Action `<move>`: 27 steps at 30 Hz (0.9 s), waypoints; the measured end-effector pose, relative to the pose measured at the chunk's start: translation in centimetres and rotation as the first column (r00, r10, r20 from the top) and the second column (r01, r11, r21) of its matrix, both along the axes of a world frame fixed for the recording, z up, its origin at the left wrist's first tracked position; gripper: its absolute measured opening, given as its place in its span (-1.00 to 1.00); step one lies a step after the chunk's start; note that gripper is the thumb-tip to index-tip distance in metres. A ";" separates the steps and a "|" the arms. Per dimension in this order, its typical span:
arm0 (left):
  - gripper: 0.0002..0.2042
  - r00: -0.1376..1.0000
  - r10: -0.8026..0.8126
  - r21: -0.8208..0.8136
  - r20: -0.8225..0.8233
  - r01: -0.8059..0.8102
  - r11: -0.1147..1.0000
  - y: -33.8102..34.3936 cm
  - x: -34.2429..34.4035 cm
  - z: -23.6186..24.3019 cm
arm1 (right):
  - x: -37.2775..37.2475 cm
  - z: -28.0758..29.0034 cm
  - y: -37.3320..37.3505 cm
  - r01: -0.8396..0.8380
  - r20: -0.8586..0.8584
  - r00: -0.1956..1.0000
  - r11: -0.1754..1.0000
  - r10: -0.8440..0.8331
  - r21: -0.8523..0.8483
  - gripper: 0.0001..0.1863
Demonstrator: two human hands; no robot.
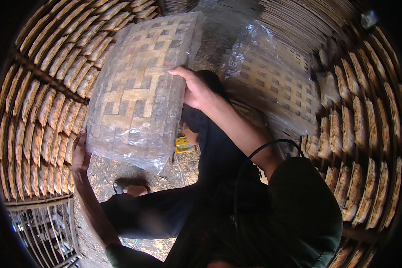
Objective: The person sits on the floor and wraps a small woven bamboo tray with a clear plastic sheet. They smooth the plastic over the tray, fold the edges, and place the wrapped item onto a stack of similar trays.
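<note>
A woven bamboo tray [136,89] wrapped in clear plastic is raised in front of me, tilted, its lattice face toward me. At its lower left edge my left hand [80,154] is closed on the rim, fingers partly hidden. My right hand [194,87] grips the right edge, thumb on the plastic-covered face and the other fingers behind it. Loose plastic hangs along the bottom edge of the tray. To the right, beyond my forearm, lies another woven bamboo tray [277,80] with a crumpled clear plastic sheet [250,49] over part of it.
Racks of closely packed trays with pale filling stand on the left [44,111] and right [359,116]. Flat woven panels [303,20] are stacked at the back. A yellow packet [185,145] lies on the littered floor near my legs. A slatted frame [44,230] stands lower left.
</note>
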State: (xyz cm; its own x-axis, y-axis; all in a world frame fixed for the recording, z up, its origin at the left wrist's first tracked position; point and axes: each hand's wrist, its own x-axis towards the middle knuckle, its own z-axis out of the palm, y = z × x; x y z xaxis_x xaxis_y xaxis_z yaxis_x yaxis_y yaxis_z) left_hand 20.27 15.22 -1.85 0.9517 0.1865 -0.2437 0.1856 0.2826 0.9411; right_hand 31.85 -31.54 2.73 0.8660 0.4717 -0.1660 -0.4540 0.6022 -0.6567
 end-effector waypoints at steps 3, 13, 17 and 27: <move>-0.65 0.999 0.013 -0.162 0.043 -0.006 0.987 -5.2 2.0 1.5 | -1.5 -0.6 -5.4 0.195 0.250 0.963 0.901 -0.101 -0.387 -0.33; -0.58 0.992 0.061 -0.074 0.114 -0.053 0.996 -7.1 1.1 3.2 | 4.4 -11.8 -28.6 0.379 0.422 0.905 -0.547 0.052 -0.747 0.06; -0.53 0.985 0.108 0.188 0.136 -0.133 0.973 -7.1 -0.4 4.6 | 7.8 -15.4 -29.6 0.340 0.379 0.925 -0.537 0.040 -0.772 0.06; -0.38 0.970 0.245 0.018 -0.008 -0.244 0.969 -14.5 -1.9 10.9 | 11.9 -14.4 -27.5 0.233 0.231 0.969 -0.602 0.082 -0.763 0.02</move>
